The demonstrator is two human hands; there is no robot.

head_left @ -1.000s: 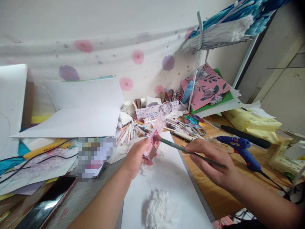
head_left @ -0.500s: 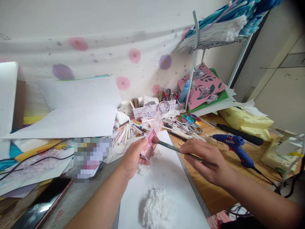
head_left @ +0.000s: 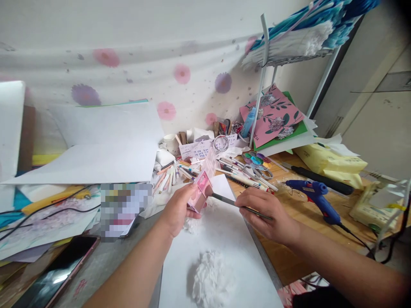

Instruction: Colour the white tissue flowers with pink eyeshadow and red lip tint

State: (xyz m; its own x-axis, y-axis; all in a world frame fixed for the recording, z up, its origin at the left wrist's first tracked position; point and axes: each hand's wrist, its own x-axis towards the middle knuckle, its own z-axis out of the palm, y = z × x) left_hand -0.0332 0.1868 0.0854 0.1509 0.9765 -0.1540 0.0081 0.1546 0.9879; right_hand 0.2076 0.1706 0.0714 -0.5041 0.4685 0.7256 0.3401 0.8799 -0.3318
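My left hand (head_left: 178,208) is closed around a small pink case (head_left: 201,188) with a clear lid raised behind it, held above a white sheet (head_left: 221,239). My right hand (head_left: 265,210) grips a thin green-handled brush (head_left: 237,203), and its tip rests on the pink case. A white paper flower (head_left: 212,278) lies on the sheet below both hands, and a smaller white scrap (head_left: 192,224) lies just under my left hand.
Behind the hands lie several pens and pencils (head_left: 180,171), a paint palette (head_left: 257,160) and scissors (head_left: 261,173). A blue glue gun (head_left: 316,192) sits on the wooden desk at right, near yellow packets (head_left: 330,164). A phone (head_left: 61,271) lies at left. A metal rack (head_left: 266,77) stands behind.
My right hand has slid closer to the pink case along the brush, and the brush tip has pressed into the case. The left hand barely moved.
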